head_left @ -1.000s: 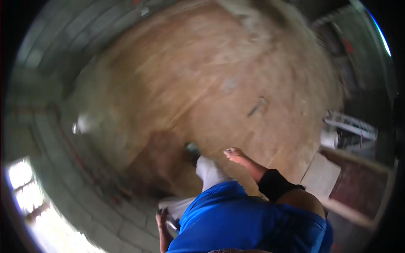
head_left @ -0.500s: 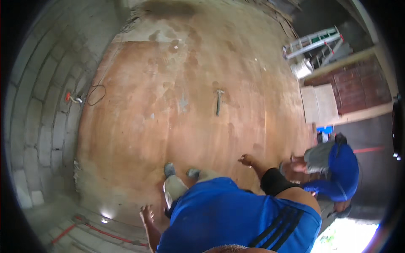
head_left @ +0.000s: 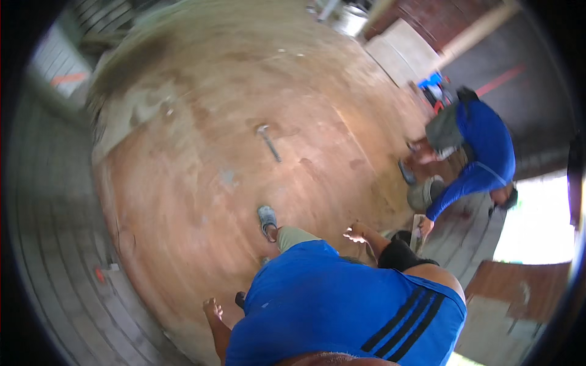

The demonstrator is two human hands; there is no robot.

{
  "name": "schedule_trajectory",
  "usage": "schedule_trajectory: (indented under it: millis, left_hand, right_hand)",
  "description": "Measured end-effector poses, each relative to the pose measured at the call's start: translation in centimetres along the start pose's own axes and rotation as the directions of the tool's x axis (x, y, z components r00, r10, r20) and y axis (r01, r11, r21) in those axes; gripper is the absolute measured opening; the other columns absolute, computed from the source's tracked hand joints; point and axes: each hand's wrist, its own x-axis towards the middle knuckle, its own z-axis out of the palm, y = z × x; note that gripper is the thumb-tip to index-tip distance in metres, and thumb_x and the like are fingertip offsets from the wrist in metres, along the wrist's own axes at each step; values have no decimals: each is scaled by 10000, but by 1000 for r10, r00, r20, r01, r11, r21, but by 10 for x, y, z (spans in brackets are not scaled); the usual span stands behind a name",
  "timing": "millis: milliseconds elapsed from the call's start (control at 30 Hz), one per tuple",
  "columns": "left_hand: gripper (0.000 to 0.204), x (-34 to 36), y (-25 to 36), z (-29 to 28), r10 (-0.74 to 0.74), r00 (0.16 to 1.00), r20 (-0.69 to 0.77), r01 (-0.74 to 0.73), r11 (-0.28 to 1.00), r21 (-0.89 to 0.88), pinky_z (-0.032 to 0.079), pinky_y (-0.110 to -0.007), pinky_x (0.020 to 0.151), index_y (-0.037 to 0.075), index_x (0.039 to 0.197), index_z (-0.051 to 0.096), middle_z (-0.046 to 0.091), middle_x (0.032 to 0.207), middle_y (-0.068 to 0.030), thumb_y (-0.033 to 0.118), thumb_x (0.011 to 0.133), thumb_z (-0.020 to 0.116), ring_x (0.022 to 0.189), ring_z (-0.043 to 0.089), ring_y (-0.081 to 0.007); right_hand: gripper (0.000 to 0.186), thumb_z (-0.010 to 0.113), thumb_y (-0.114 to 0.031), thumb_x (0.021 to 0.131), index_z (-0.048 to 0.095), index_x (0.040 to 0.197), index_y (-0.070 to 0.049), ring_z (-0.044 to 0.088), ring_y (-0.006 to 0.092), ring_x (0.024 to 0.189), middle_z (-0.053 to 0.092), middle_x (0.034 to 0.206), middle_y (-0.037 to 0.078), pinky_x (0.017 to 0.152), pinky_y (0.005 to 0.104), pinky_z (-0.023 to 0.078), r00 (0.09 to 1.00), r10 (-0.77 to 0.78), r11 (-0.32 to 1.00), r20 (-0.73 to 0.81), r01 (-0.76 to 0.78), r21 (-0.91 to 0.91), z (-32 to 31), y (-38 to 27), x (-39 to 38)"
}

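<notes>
My left hand [head_left: 213, 308] hangs low beside my blue shirt, holding nothing, its fingers loosely bent. On the other side my right hand [head_left: 355, 232] hangs in front of a black elbow sleeve [head_left: 401, 254], also holding nothing, fingers loosely curled and apart. Neither hand touches anything. Ahead of me a hammer [head_left: 270, 145] lies on the stained brown floor [head_left: 201, 177], its head toward the far left. My grey clog [head_left: 267, 218] is on that floor.
To my right a bent-over co-worker [head_left: 488, 137] in blue holds a flat piece [head_left: 418, 233] close to my right arm. A bucket [head_left: 421, 194] stands by their feet. Pale boards [head_left: 403, 52] lean farther back. A block wall [head_left: 55, 232] runs along the left.
My view has turned to the right and one foot has stepped forward. The hammer now appears farther left and tilted. The co-worker's arm now reaches toward my right side.
</notes>
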Motion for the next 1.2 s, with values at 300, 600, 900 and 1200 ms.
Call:
schedule_trajectory:
  millis: [300,600,900,1200]
  left_hand:
    - [351,33,222,112,8,996,90,-45,910,413,465,-404,623,92,1140,463,471,731,-34,197,823,573,588,482,-177]
    - [334,80,419,263,-11,941,338,-262,608,750,469,-440,702,106,1121,486,514,786,-48,226,822,578,654,522,-211]
    - [201,196,555,385,-187,901,390,-299,385,873,430,-365,495,107,966,517,549,833,-50,243,821,548,667,548,-226]
    - [390,111,580,588,91,724,684,-690,85,719,420,-325,494,60,1158,498,574,919,-71,242,817,549,661,547,-197]
  right_hand:
    - [464,544,-454,818,648,926,-15,590,387,911,615,968,240,812,449,461,894,6,969,-448,105,223,-62,-64,66]
    - [298,464,-350,856,662,911,-134,619,304,795,646,836,138,664,419,493,859,71,995,-508,-95,-21,83,-8,39]
    - [278,523,-314,820,663,852,-76,606,327,842,637,857,172,701,415,480,808,579,639,-109,-366,676,104,-149,-99]
    - [262,546,-339,831,638,872,-98,572,142,620,601,710,26,508,321,489,854,494,359,-166,-26,933,190,-181,-54]
